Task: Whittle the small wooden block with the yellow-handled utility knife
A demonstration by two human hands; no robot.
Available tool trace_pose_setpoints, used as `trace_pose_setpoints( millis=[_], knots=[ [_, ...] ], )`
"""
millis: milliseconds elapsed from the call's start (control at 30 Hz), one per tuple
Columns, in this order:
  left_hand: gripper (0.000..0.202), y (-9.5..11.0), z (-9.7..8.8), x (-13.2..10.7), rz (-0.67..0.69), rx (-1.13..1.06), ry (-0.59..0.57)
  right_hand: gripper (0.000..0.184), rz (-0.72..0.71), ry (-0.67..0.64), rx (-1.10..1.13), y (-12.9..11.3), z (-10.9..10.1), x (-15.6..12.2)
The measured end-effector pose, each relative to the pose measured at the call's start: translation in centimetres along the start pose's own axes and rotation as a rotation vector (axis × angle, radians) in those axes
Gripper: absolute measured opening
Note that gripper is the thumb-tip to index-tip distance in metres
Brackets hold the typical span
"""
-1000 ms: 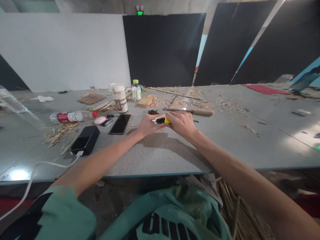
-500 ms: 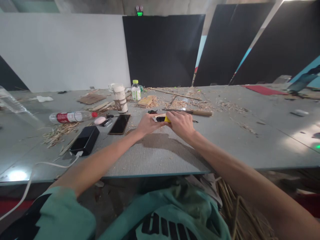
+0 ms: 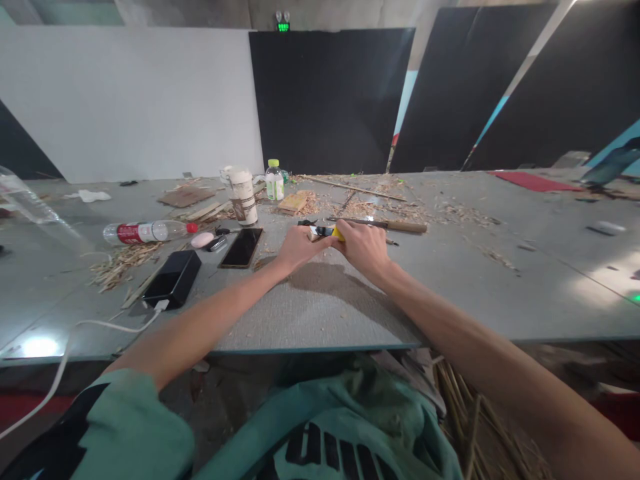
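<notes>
Taken from its middle, the grey table [image 3: 340, 320] bears a dark phone [image 3: 241, 248] at 9 o'clock, with a black box [image 3: 173, 280] farther out. A red-labelled bottle [image 3: 135, 233] lies between 9 and 10; a cup [image 3: 243, 197] stands at 10. At 11 a green-capped bottle [image 3: 275, 183] stands near a yellowish block [image 3: 294, 202]. Wood shavings [image 3: 385, 208] scatter around 1; between 2 and 3 rests a wooden-handled tool [image 3: 407, 227].

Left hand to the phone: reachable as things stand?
Likely yes: the phone lies flat just left of the left hand, nothing tall between them. But that hand seems to grip a pale piece, so it may need freeing first.
</notes>
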State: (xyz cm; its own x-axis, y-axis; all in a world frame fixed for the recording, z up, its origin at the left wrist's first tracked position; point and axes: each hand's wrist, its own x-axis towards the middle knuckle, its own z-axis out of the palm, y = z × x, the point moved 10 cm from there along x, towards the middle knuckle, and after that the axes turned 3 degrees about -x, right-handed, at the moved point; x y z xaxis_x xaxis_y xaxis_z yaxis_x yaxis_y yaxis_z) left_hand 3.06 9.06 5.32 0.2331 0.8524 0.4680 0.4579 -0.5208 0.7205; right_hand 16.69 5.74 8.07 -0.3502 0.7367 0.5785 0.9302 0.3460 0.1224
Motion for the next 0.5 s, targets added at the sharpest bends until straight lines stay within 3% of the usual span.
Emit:
trace_pose_setpoints(
  millis=[200,500],
  knots=[
    [0.049,2.1,0.6,-0.2,0.216,-0.009,-0.125,0.057,-0.201,0.036,0.048,-0.2,0.0,0.2],
    [0.056,1.8,1.0,-0.3,0.2,0.063,-0.129,0.067,-0.245,-0.009,0.037,-0.3,-0.3,0.4]
  ],
)
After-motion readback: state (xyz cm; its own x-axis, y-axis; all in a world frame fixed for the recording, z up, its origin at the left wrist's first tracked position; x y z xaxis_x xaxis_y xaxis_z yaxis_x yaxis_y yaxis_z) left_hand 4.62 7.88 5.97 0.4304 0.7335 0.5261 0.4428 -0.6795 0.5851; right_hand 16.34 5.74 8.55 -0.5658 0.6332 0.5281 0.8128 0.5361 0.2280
